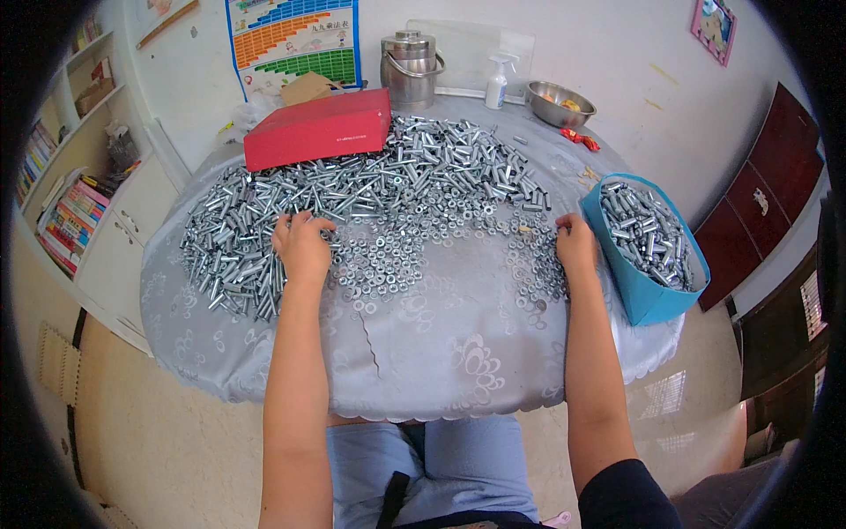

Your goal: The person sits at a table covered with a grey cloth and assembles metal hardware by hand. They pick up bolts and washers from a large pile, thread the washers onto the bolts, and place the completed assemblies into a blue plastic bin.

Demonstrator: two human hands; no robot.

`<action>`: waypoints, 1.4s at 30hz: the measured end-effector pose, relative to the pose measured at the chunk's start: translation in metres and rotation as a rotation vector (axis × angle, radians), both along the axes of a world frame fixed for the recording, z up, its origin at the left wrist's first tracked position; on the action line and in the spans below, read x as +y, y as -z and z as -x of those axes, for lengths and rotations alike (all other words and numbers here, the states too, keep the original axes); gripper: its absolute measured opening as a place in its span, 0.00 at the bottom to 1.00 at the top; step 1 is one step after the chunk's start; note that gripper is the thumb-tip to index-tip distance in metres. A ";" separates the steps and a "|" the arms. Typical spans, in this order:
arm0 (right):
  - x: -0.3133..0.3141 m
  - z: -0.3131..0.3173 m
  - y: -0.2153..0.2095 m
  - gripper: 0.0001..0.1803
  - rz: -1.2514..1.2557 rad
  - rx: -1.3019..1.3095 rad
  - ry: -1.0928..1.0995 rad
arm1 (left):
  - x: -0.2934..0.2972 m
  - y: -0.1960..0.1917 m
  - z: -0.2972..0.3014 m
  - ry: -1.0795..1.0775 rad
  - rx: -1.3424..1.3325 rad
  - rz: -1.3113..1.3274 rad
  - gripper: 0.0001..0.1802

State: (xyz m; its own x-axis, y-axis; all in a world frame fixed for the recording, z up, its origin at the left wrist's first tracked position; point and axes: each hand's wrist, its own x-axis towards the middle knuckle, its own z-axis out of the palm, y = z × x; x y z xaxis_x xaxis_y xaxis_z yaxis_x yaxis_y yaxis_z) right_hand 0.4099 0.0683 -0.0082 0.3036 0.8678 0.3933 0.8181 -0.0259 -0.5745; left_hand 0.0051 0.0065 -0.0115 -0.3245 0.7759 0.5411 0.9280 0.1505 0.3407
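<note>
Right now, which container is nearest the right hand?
The blue bin, heaped with metal tubes; the red box, steel bowl and lidded pot stand farther from the right hand.

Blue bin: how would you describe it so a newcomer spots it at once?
Take the grey cloth-covered table and go to its right side, past the right hand. There stands the blue bin, filled with silvery metal tubes. Its bright blue walls set it apart from the loose metal pile and the red box.
</note>
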 end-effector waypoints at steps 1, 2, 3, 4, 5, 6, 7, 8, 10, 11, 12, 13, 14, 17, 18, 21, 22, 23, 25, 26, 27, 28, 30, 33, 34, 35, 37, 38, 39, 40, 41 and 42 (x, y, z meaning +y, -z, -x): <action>-0.003 0.002 -0.002 0.08 0.012 -0.009 -0.002 | 0.000 0.000 -0.001 -0.006 -0.004 0.048 0.13; -0.005 0.004 -0.005 0.08 0.023 -0.019 0.000 | -0.001 0.000 -0.003 -0.005 0.000 0.054 0.12; -0.003 0.002 -0.002 0.08 0.003 -0.006 -0.013 | -0.002 -0.001 -0.006 -0.003 0.004 0.060 0.11; 0.001 -0.002 0.003 0.08 -0.017 0.007 -0.026 | -0.002 -0.002 -0.008 -0.002 0.008 0.066 0.10; 0.002 -0.003 0.004 0.09 -0.036 0.019 -0.040 | -0.003 -0.002 -0.008 0.000 0.009 0.074 0.10; 0.003 -0.003 0.005 0.09 -0.050 0.024 -0.042 | -0.003 -0.002 -0.007 0.001 0.011 0.081 0.09; 0.003 -0.002 0.005 0.09 -0.063 0.029 -0.045 | -0.003 -0.001 -0.007 0.002 0.013 0.089 0.09; 0.003 -0.001 0.005 0.09 -0.077 0.034 -0.048 | -0.003 -0.001 -0.006 0.009 0.008 0.079 0.08; 0.010 -0.007 0.011 0.10 -0.090 0.035 -0.064 | -0.004 0.000 -0.005 0.023 -0.001 0.057 0.08; 0.011 -0.007 0.011 0.10 -0.097 0.036 -0.073 | -0.004 0.000 -0.005 0.031 -0.006 0.049 0.07; 0.011 -0.007 0.011 0.10 -0.084 0.026 -0.064 | -0.004 0.000 -0.005 0.040 -0.012 0.041 0.07; 0.010 -0.007 0.010 0.10 -0.072 0.015 -0.056 | -0.004 0.000 -0.005 0.049 -0.017 0.033 0.06; 0.009 -0.006 0.008 0.11 -0.059 0.004 -0.047 | -0.003 0.000 -0.005 0.052 -0.019 0.025 0.06; 0.007 -0.004 0.006 0.13 -0.003 0.035 -0.057 | -0.002 0.004 -0.003 0.076 -0.006 0.007 0.05; 0.007 -0.005 0.007 0.14 0.010 0.037 -0.055 | -0.001 0.004 -0.002 0.093 0.011 0.005 0.05; 0.008 -0.008 0.007 0.16 0.039 0.016 -0.052 | 0.000 0.004 -0.003 0.122 0.020 0.011 0.05; 0.008 -0.008 0.007 0.16 0.043 -0.011 -0.053 | 0.000 0.004 -0.004 0.128 0.016 0.016 0.05; 0.007 -0.008 0.007 0.16 0.048 -0.037 -0.052 | 0.001 0.005 -0.004 0.136 0.043 -0.007 0.05; 0.004 -0.004 0.005 0.17 0.089 -0.080 -0.016 | 0.003 0.006 -0.005 0.150 0.098 -0.051 0.06; 0.002 -0.002 0.004 0.17 0.109 -0.101 0.002 | 0.006 0.005 -0.006 0.190 0.031 -0.062 0.06; 0.003 -0.003 0.005 0.17 0.104 -0.107 -0.002 | 0.009 0.003 -0.007 0.230 -0.036 -0.072 0.06; 0.005 -0.005 0.007 0.17 0.099 -0.112 -0.006 | 0.012 0.001 -0.009 0.270 -0.104 -0.083 0.06; 0.004 -0.002 0.005 0.16 0.118 -0.104 -0.010 | 0.014 0.000 -0.013 0.381 -0.278 -0.188 0.07; 0.001 0.000 -0.001 0.15 0.145 -0.084 -0.005 | 0.015 -0.003 -0.024 0.469 -0.418 -0.302 0.08; 0.002 -0.002 0.000 0.15 0.125 -0.083 -0.011 | 0.014 -0.005 -0.029 0.486 -0.444 -0.332 0.08; 0.002 -0.004 0.002 0.14 0.105 -0.081 -0.015 | 0.011 -0.011 -0.036 0.495 -0.510 -0.311 0.09; 0.003 -0.006 0.006 0.13 0.090 -0.123 -0.029 | 0.002 -0.021 -0.052 0.515 -0.647 -0.265 0.11; 0.003 -0.003 0.005 0.13 0.082 -0.144 -0.041 | 0.002 -0.020 -0.056 0.557 -0.716 -0.252 0.11; 0.000 -0.001 0.005 0.12 0.026 -0.159 -0.054 | 0.002 -0.020 -0.059 0.599 -0.786 -0.238 0.12; -0.003 0.002 0.003 0.12 -0.031 -0.175 -0.067 | 0.002 -0.019 -0.062 0.642 -0.855 -0.225 0.13; -0.006 0.004 0.002 0.11 -0.089 -0.190 -0.077 | 0.000 -0.021 -0.066 0.656 -0.909 -0.184 0.15; -0.004 0.005 0.002 0.11 -0.146 -0.121 -0.142 | 0.000 -0.020 -0.069 0.711 -0.978 -0.167 0.15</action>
State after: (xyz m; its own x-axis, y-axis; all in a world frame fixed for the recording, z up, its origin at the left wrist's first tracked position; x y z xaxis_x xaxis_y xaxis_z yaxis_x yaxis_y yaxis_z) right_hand 0.4045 0.0647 -0.0106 0.1256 0.8296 0.5440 0.8707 0.1706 -0.4613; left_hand 0.0744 0.0062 0.0089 -0.1822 0.8906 0.4166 0.1266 -0.3989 0.9082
